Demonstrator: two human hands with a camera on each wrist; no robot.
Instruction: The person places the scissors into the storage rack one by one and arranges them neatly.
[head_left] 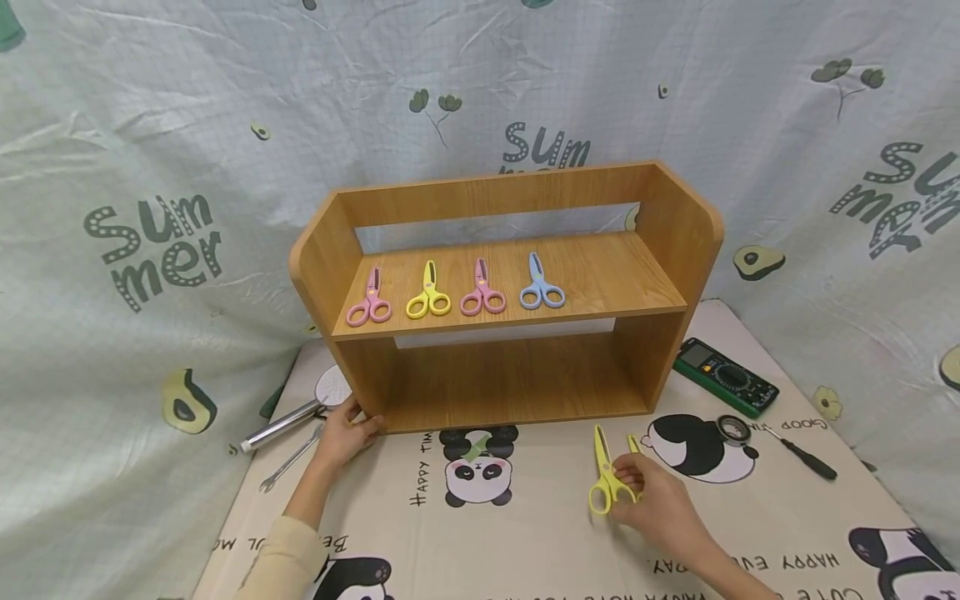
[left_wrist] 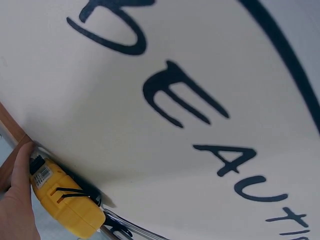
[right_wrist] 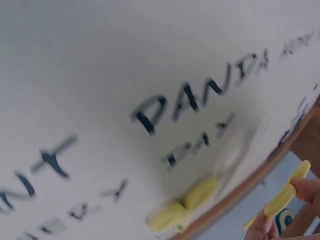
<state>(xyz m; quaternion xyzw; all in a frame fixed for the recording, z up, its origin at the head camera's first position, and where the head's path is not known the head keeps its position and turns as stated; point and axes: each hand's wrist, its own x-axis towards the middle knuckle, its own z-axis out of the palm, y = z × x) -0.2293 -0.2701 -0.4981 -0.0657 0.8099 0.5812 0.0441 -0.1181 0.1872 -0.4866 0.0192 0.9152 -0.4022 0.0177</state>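
A wooden shelf [head_left: 675, 225] stands on the panda-print mat [head_left: 540, 533]. On its upper board lie pink scissors [head_left: 370, 304], yellow scissors [head_left: 429, 296], a second pink pair [head_left: 482, 293] and blue scissors [head_left: 540, 287]. My left hand [head_left: 351, 432] holds the shelf's lower left corner, thumb on the side and fingers on the front; its thumb [left_wrist: 17, 195] shows against the wood edge. My right hand [head_left: 648, 493] pinches the handle of yellow scissors [head_left: 603, 473] on the mat in front of the shelf. The right wrist view is blurred: fingers [right_wrist: 305, 190] on a yellow handle [right_wrist: 284, 196].
A green multimeter [head_left: 723, 377], a small round lens [head_left: 733, 429] and a black screwdriver [head_left: 806, 457] lie right of the shelf. A silver tube [head_left: 281, 425] and a wrench [head_left: 288, 460] lie at the left. A yellow tool [left_wrist: 65, 202] is beside my left hand. Printed cloth hangs behind.
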